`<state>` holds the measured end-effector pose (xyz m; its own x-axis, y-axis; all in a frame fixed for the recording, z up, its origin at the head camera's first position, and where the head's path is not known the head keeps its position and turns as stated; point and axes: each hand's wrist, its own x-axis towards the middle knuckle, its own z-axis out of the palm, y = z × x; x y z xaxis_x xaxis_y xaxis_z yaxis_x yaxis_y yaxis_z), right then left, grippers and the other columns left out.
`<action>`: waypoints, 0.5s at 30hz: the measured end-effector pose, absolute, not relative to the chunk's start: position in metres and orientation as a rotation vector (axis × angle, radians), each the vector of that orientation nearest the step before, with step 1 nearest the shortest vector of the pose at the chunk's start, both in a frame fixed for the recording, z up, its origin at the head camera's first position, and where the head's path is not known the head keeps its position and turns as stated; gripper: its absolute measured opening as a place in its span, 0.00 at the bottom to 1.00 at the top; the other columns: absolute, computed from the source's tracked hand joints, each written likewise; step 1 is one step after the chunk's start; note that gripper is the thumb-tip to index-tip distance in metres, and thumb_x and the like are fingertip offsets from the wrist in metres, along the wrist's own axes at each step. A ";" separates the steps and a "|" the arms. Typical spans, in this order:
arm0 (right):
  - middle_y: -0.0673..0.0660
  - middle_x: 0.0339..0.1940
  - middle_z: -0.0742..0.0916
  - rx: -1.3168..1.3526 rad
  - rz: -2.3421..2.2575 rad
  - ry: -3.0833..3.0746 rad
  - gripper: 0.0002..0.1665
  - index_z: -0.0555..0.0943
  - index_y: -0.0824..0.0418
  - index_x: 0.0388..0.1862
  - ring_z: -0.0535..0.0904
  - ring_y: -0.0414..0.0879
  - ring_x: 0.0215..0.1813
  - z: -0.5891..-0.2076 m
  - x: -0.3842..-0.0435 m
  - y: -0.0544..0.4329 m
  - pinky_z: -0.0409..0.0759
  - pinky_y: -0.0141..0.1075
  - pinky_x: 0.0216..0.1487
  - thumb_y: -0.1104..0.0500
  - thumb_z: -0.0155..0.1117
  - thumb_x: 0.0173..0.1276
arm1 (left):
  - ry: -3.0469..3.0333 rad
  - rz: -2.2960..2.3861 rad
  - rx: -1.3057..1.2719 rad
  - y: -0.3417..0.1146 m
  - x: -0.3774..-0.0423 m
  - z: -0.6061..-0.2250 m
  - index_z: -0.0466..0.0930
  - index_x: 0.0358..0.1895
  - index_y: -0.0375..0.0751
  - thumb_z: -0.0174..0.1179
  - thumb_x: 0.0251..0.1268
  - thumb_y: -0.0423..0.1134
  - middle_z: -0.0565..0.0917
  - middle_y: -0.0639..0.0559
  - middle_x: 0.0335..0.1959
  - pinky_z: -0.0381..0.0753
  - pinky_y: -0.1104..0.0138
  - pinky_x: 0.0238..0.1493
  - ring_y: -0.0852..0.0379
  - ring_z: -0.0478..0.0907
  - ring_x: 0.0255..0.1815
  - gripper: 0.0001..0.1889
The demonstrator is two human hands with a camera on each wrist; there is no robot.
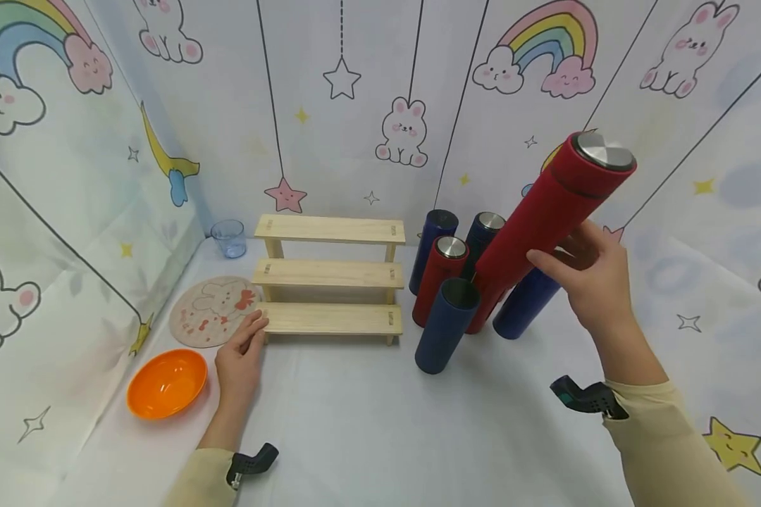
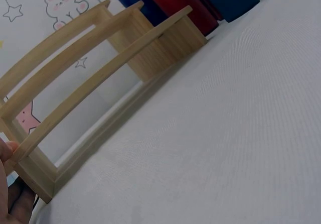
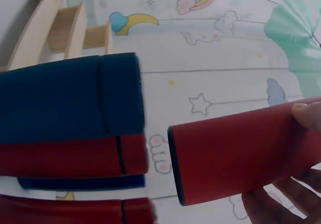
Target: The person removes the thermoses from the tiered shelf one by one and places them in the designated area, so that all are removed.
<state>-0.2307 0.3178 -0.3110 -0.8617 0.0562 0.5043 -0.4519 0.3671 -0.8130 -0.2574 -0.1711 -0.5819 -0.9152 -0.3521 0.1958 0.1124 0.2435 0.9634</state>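
Note:
My right hand (image 1: 592, 274) grips a red thermos (image 1: 545, 204) with a silver lid, held tilted above the other bottles. In the right wrist view its dark-rimmed base (image 3: 175, 166) hangs free of them. Below stand a blue thermos (image 1: 444, 331) in front, a red thermos (image 1: 440, 282) behind it, and several more red and blue ones, partly hidden. At the left end of a three-step wooden rack (image 1: 330, 319) is my left hand (image 1: 239, 359). Its thumb (image 2: 7, 149) lies against the end of the lowest board, the fingers beside the leg, holding that end.
Left of the rack lie a round bunny-print mat (image 1: 206, 317), an orange bowl (image 1: 167, 384) and, farther back, a clear blue glass (image 1: 230, 239). Printed cloth walls (image 1: 355, 141) stand behind and at both sides of the white table surface (image 1: 355, 422).

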 end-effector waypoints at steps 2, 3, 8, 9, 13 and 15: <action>0.54 0.67 0.87 0.326 1.427 -2.223 0.38 0.78 0.53 0.79 0.84 0.46 0.64 -0.320 -0.225 0.320 0.83 0.26 0.60 0.68 0.75 0.72 | -2.153 -1.719 0.228 -0.171 -0.258 -0.582 0.89 0.65 0.45 0.62 0.84 0.37 0.82 0.58 0.72 0.73 0.77 0.68 0.61 0.70 0.79 0.15; 0.53 0.67 0.87 0.315 1.393 -2.238 0.38 0.78 0.52 0.79 0.84 0.46 0.64 -0.324 -0.223 0.320 0.83 0.26 0.60 0.68 0.75 0.72 | -2.156 -1.717 0.231 -0.171 -0.258 -0.582 0.89 0.66 0.45 0.62 0.85 0.37 0.82 0.58 0.72 0.73 0.77 0.68 0.61 0.70 0.79 0.15; 0.51 0.67 0.86 0.300 1.277 -2.273 0.41 0.77 0.52 0.80 0.84 0.43 0.64 -0.347 -0.211 0.323 0.82 0.25 0.61 0.70 0.76 0.70 | -2.159 -1.709 0.230 -0.172 -0.258 -0.582 0.89 0.66 0.46 0.62 0.84 0.38 0.82 0.59 0.72 0.73 0.78 0.67 0.61 0.71 0.78 0.15; 0.51 0.67 0.86 0.299 1.271 -2.270 0.42 0.77 0.52 0.80 0.83 0.43 0.64 -0.352 -0.209 0.324 0.81 0.25 0.61 0.71 0.76 0.69 | -2.157 -1.711 0.229 -0.172 -0.258 -0.583 0.89 0.66 0.46 0.62 0.84 0.38 0.82 0.58 0.72 0.73 0.78 0.66 0.61 0.71 0.78 0.15; 0.50 0.67 0.86 0.271 1.253 -2.275 0.44 0.77 0.52 0.80 0.82 0.41 0.66 -0.374 -0.201 0.326 0.81 0.24 0.60 0.71 0.78 0.67 | -2.149 -1.724 0.229 -0.172 -0.259 -0.585 0.89 0.65 0.45 0.62 0.84 0.38 0.82 0.59 0.72 0.73 0.78 0.67 0.61 0.71 0.78 0.15; 0.49 0.67 0.86 0.245 1.256 -2.286 0.44 0.77 0.51 0.80 0.81 0.40 0.66 -0.386 -0.198 0.326 0.80 0.23 0.61 0.70 0.79 0.67 | -2.149 -1.720 0.229 -0.172 -0.259 -0.584 0.89 0.66 0.46 0.62 0.84 0.39 0.82 0.58 0.72 0.73 0.78 0.67 0.61 0.70 0.78 0.15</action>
<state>-0.1985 0.3261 -0.3865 -0.8508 0.0865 0.5184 -0.3912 0.5545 -0.7345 -0.2586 -0.1723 -0.5842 -0.9157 -0.3548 0.1886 0.1063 0.2387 0.9653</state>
